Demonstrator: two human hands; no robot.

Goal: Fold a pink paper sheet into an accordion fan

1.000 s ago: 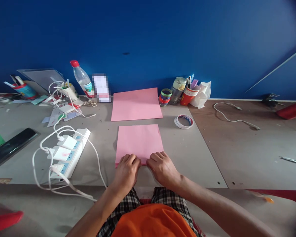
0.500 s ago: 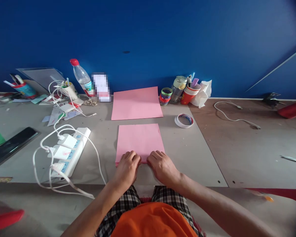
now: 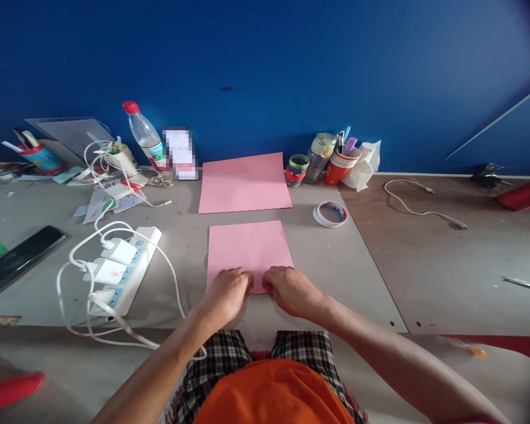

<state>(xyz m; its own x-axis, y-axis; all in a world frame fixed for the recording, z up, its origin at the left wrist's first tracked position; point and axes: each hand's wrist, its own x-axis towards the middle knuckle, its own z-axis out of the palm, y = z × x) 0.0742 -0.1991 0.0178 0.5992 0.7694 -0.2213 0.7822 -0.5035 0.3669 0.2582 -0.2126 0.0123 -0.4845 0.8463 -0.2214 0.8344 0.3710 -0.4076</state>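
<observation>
A deep blue wall [image 3: 291,70] rises behind a grey table [image 3: 335,277]. A flat pink sheet [image 3: 244,182] lies at the wall end, its longer side running left to right. Just nearer, apart from it, lies the pink paper [image 3: 247,247], squared to the table's front edge, its side edges pointing away toward the wall (whether it is longer that way is hard to tell). To its left sits a white power strip [image 3: 130,268] with chargers plugged in. The left hand [image 3: 227,292] and right hand [image 3: 291,290], nearly touching, curl their fingers over the paper's near edge, gripping it. A tape roll [image 3: 330,214] lies to the right.
</observation>
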